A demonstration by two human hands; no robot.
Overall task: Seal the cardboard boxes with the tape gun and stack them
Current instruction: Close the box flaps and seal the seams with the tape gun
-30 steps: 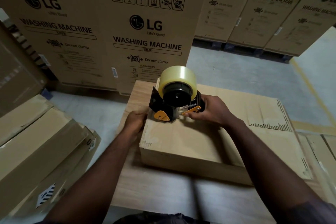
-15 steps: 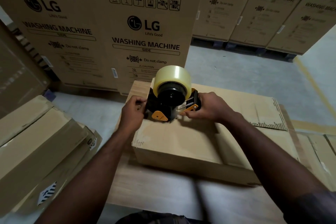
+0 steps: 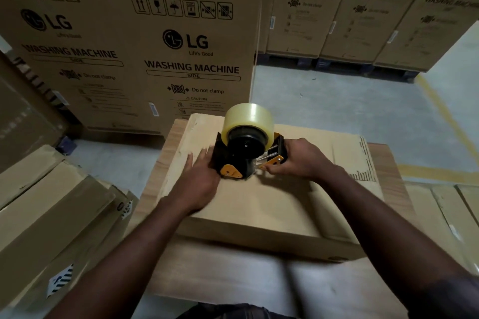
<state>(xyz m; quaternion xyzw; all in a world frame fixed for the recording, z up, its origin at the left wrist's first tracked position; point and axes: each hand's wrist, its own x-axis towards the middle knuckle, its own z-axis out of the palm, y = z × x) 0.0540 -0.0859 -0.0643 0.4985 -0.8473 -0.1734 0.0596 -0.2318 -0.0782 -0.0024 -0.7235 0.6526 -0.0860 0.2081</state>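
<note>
Tall washing-machine cartons [image 3: 181, 59] wall off the far side of the grey floor [image 3: 337, 101]. More flat boxes [image 3: 51, 202] lie at the left. In the middle a wide board [image 3: 220, 282] carries the box [image 3: 259, 210] being sealed, which sits toward the board's far edge and leaves a bare strip along the near edge.

The tape gun [image 3: 246, 155] stands on the box top near its far edge, its roll of clear tape [image 3: 248, 116] uppermost. The right hand [image 3: 303, 158] is clamped on the gun's handle with fingers curled round it, just as it was a second ago, and the gun has hardly moved.

The left hand [image 3: 199, 179] is what has changed. A second ago it gripped the box's near-left corner, and half a second ago it was curled against the gun's left side. Now it lies flat on the box top just beside the gun, fingers straight and apart, blurred with motion.

This looks like a shift from steadying the box to pressing the flaps or the tape end down, so a pull along the seam is likely about to start. Motion blur hides whether any tape is already stuck to the seam. Stacking is not yet begun for this box.
</note>
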